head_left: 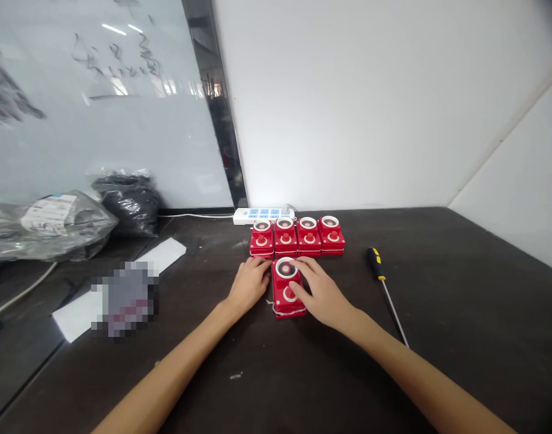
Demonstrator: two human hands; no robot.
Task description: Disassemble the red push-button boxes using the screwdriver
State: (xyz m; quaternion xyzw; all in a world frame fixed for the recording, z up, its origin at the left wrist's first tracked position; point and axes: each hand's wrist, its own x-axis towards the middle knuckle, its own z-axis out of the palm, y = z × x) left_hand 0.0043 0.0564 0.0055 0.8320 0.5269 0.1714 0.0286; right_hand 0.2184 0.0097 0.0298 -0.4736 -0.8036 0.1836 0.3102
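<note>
The red plastic button box (280,295) sits on the bench (461,283) between both sets of fingers. It looks stiff and fairly light, best held by its sides. The left hand's (248,284) fingers lie pressed together against its side; the right hand's (321,293) spread over its top.
</note>
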